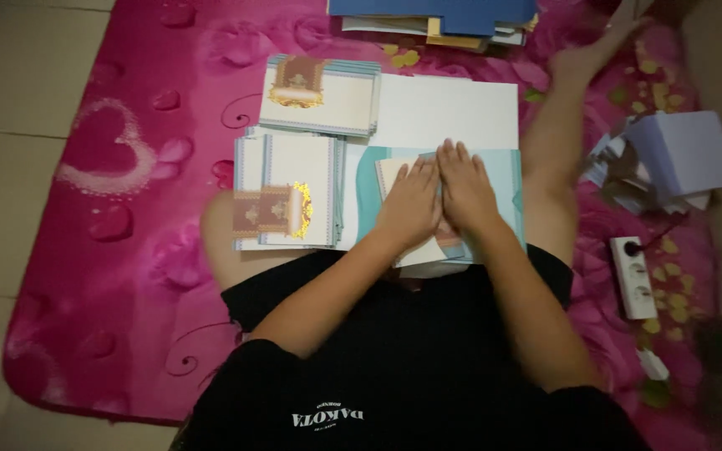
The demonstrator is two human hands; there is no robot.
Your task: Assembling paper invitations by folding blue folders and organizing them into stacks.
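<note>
Hands lie side by side, nearest of all: the left hand [411,205] and the right hand [464,194] are both flat, palms down, fingers straight and together, gripping nothing. They press on a teal-edged cream paper card [495,179] that rests on the lap, just beyond the black shorts [394,334]. The card lies directly under both palms, its long axis running left to right across the body, and neither hand is nearer than the other; the right palm sits slightly farther forward.

Just to the left of the card, a stack of cream cards with blue borders and gold ornament [290,196] lies touching its edge. Beyond that, a second similar stack [319,93] rests partly on a large white sheet [453,108].

Farther right, a white power strip [633,276] and a pile of pale lilac papers [678,159] lie on the pink flowered mat [127,209]. At the far edge sits a blue folder pile [444,17].
</note>
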